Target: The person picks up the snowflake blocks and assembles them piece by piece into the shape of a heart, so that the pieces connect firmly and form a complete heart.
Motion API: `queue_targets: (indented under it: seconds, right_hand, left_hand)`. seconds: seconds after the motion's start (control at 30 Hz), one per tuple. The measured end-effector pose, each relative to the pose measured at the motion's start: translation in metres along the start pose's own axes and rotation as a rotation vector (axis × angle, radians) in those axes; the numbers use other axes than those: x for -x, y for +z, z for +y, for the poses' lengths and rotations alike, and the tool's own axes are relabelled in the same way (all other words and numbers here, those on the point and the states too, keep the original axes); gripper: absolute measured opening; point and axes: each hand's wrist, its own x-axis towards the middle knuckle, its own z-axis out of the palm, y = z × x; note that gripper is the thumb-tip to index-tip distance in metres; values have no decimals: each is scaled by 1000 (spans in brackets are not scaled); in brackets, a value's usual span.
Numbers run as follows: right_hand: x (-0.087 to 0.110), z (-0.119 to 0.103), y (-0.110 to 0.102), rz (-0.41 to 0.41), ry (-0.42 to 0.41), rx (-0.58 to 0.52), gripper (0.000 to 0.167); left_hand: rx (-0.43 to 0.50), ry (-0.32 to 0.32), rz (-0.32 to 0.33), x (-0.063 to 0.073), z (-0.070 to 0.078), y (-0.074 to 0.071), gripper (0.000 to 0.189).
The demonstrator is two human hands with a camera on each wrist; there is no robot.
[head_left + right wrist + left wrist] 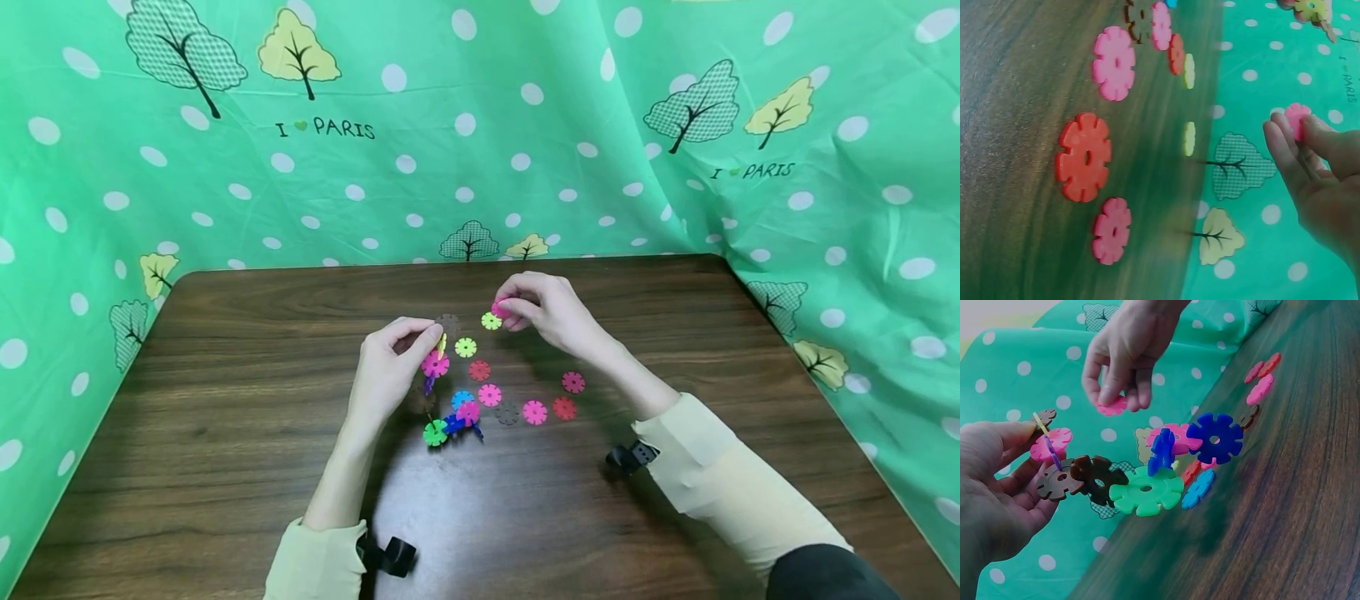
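My left hand [381,367] pinches one end of a chain of slotted flower-shaped plastic discs between thumb and fingers. The chain hangs in an arc; in the left wrist view it includes a pink disc [1051,445], brown discs, a green disc [1124,499], and blue and pink ones at its far end. A thin yellow disc [442,345] sits by the left fingertips. My right hand [553,315], off to the right and farther back, pinches a single pink disc [1297,117] between thumb and fingers, apart from the chain.
Loose discs lie on the dark wooden table [225,433]: yellow-green [466,347], red [480,370], light blue [462,400], brown [507,413] and several pink ones [535,412]. A green dotted cloth [420,125] hangs behind the table. Each wrist wears a black strap device [397,557].
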Motion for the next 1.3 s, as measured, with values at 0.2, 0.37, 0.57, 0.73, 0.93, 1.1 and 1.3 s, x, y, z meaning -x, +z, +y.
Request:
queue_targets:
  seconds: [0.2, 0.37, 0.57, 0.73, 0.93, 1.1, 1.3]
  right_hand:
    - [3, -6, -2, 43, -105, 108, 7]
    - [4, -11, -4, 72, -154, 187, 9]
    - [4, -20, -4, 61, -134, 98, 7]
    - [4, -24, -4, 67, -96, -19, 9]
    - [5, -33, -5, 57, -106, -80, 13]
    - [8, -41, -4, 49, -138, -147, 22]
    - [10, -49, 0, 41, -137, -187, 30]
  left_hand:
    - [2, -3, 3, 0, 0, 1, 16]
    - [-2, -4, 6, 0, 1, 2, 16]
    - [-13, 3, 2, 0, 1, 2, 17]
    - [-39, 27, -1, 0, 1, 2, 18]
    - [-82, 82, 6, 0, 2, 4, 17]
    - [-88, 113, 22, 0, 3, 5, 14]
    - [-88, 152, 25, 2, 4, 7, 13]
